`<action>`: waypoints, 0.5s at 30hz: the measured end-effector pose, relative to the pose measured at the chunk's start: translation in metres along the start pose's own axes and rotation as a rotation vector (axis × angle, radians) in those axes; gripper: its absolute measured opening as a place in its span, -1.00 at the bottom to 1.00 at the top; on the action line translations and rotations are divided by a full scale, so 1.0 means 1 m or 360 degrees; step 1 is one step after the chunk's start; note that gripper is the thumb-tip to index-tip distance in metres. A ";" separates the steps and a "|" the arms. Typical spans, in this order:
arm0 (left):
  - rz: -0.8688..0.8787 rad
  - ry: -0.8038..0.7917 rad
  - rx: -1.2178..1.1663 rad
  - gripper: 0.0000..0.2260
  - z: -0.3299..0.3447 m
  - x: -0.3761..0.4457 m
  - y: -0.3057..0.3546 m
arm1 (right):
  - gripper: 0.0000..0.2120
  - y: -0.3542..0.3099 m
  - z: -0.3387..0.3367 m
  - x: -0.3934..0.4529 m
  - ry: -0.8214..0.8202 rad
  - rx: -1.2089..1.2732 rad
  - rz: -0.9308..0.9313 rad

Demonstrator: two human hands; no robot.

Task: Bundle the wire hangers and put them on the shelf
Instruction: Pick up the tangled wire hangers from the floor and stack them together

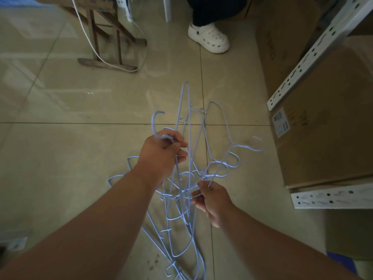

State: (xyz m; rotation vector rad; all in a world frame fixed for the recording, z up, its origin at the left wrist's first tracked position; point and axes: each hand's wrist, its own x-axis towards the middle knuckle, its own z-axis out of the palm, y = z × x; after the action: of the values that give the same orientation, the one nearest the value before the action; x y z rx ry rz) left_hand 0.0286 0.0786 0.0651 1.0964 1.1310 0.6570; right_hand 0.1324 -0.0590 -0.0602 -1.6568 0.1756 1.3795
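Hangers: a tangled bunch of thin pale-blue wire hangers [186, 178] is hanging between the two hands, above the floor, with hooks and triangular frames crossing at odd angles; the lower ends are trailing toward the bottom edge of the view, and whether they are touching the tiles cannot be told.
Wire: smooth, coated, slightly glossy; several curved hooks are sticking out to the left and right of the bunch, some blurred.
Left hand: the left hand [161, 156] is clenching around a few hanger necks, one hook curling up over the knuckles.
Right hand: the right hand [212, 201] is pinching a wire strand between thumb and fingers, lower than and nearer the camera than the left.
Floor: glossy beige ceramic tiles [60, 154] with dark grout lines are reflecting light softly.
Shelf: a white perforated metal shelving frame [323, 197] is standing at the right, its angled upright punched with slots; the hangers are well apart from it.
Boxes: plain brown cardboard boxes [323, 138] are sitting on the shelf, one bearing a white printed label.
Stand: a rough dark wooden trestle frame [109, 37] is standing at the upper left, with a white flat cable looping over it.
Other person: a white chunky rubber clog [209, 37] under a dark trouser leg is resting on the tiles at the top.
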 end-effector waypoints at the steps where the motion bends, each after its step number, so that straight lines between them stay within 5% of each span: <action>1: 0.0004 -0.0002 0.0024 -0.78 0.001 0.000 0.001 | -0.86 -0.001 0.001 0.000 -0.0014 0.0023 -0.0012; 15: 0.0377 0.0377 0.0088 -0.80 0.003 0.000 0.008 | -0.85 0.001 -0.007 -0.007 -0.0110 -0.0183 -0.0091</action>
State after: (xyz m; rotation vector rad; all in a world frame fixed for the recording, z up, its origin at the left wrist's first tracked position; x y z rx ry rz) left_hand 0.0327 0.0805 0.0728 1.2345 1.2364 0.9658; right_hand 0.1335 -0.0677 -0.0553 -1.6918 0.0089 1.4237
